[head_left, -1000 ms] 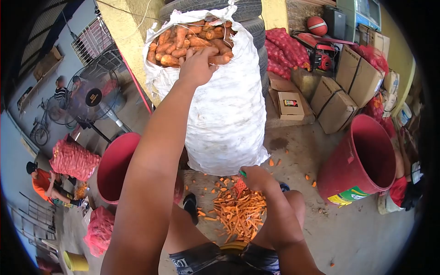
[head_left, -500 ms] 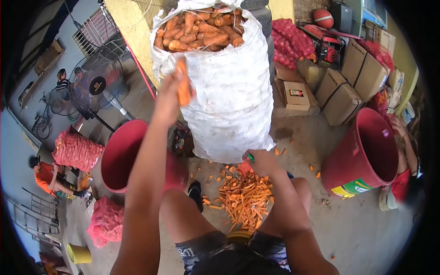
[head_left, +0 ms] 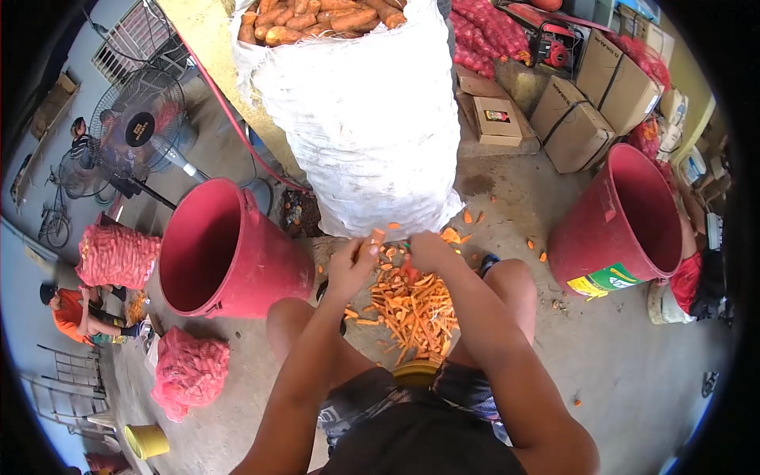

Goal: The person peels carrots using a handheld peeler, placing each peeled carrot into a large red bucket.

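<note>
Fingers closed, my left hand (head_left: 351,265) grips a carrot (head_left: 378,236), whose end shows above the fingers. Close by on the right, my right hand (head_left: 431,252) is wrapped round a small tool with a green part, mostly hidden. Below both hands, orange carrot peelings and pieces (head_left: 413,309) lie heaped between the knees. A tall white woven sack (head_left: 372,134) stands in front, with many carrots (head_left: 324,17) filling its open top. A small orange piece hangs just above the gap between the hands.
Large red bins stand at left (head_left: 237,253) and right (head_left: 586,229). Farther left are a fan (head_left: 139,128), red mesh bags (head_left: 190,368), a yellow bucket (head_left: 147,441) and a seated person in orange (head_left: 70,313). Cardboard boxes (head_left: 571,127) stand at upper right, near another person in red.
My left hand has come down from beside the sack's top with the carrot and is now near my right hand. The view has tilted lower, so the sack appears higher.
</note>
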The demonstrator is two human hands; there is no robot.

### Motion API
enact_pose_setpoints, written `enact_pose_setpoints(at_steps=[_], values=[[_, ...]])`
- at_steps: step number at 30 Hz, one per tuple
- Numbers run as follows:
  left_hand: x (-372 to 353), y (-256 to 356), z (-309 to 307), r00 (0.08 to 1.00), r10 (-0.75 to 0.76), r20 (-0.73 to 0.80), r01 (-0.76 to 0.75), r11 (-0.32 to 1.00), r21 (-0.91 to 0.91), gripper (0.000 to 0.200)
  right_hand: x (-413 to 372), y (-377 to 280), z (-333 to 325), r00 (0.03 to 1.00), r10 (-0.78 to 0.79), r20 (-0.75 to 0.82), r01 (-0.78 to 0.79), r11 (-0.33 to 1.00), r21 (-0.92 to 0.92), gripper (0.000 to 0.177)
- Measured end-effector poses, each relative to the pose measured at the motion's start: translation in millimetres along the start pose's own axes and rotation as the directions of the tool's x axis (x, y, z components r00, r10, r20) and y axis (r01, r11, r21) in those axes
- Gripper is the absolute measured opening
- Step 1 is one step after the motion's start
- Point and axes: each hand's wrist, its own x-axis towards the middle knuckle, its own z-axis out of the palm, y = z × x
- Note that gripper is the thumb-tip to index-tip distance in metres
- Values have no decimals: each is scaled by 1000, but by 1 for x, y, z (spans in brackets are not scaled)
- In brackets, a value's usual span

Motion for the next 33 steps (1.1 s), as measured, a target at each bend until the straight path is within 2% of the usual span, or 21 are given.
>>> enact_pose_setpoints(at_steps=[1,3,4,6,7,9,10,14,16,18,19,20,21,22,24,25,28,29,31,32,33], values=[[7,-8,-3,1000,4,-6,-4,1000,2,43,6,8,4,1000,-6,-4,6,1000,-3,38],[7,-27,-8,990,-115,-85,80,938,-338,40,10,15,20,996,-84,2,84,989,126,40],[7,-27,-9,987,-126,-96,86,935,-343,40,1,4,5,996,-93,15,91,988,121,40],[6,-24,-11,946,-318,-68,177,677,-715,44,-31,-30,-47,996,-94,-4,83,861,501,48],[4,-18,-13,928,-372,28,276,633,-723,51,-30,-31,-42,996,-90,5,75,860,504,48],[3,-17,-7,915,-391,98,333,594,-732,51,-27,-31,-34,985,-122,-119,167,836,523,49],[4,-16,-4,902,-401,160,379,559,-737,52,-26,-32,-30,986,-119,-119,165,837,522,49],[0,-7,8,892,-400,209,406,508,-760,53,-29,-39,-23,976,-121,-181,203,804,559,50],[-3,-3,8,876,-377,302,455,434,-778,53,-27,-38,-19,974,-125,-190,212,800,562,51],[-6,3,9,866,-380,326,474,414,-777,53,-24,-33,-16,947,-189,-260,308,766,565,52],[-7,7,9,858,-379,347,489,396,-777,53,-24,-31,-19,948,-187,-259,306,766,565,52],[-8,11,8,857,-380,347,490,395,-777,53,-24,-27,-23,965,-99,-242,229,769,597,51],[-11,17,5,848,-374,375,520,460,-720,52,-23,-25,-28,975,-12,-222,152,763,628,50],[-14,17,3,837,-373,400,545,522,-656,51,-17,-15,-30,975,-15,-220,154,761,630,50],[-20,13,-2,828,-340,446,561,501,-659,51,-2,12,-31,895,169,-413,107,817,566,50],[-23,11,-4,817,-299,494,576,481,-661,51,4,21,-28,896,168,-411,109,815,569,50],[-24,3,-13,827,-344,445,562,477,-676,50,5,20,-31,898,213,-385,69,797,601,51],[-20,-1,-11,830,-342,441,557,475,-681,50,0,11,-27,917,170,-362,84,803,590,52],[-12,-12,-5,876,-393,281,450,451,-771,50,-13,-16,-22,947,47,-318,160,789,593,55],[-11,-12,-3,874,-395,282,452,450,-770,50,-19,-28,-17,948,48,-316,158,789,594,55],[-10,-6,-1,858,-414,305,467,381,-798,49,-26,-40,-12,945,-80,-317,259,774,577,51]])
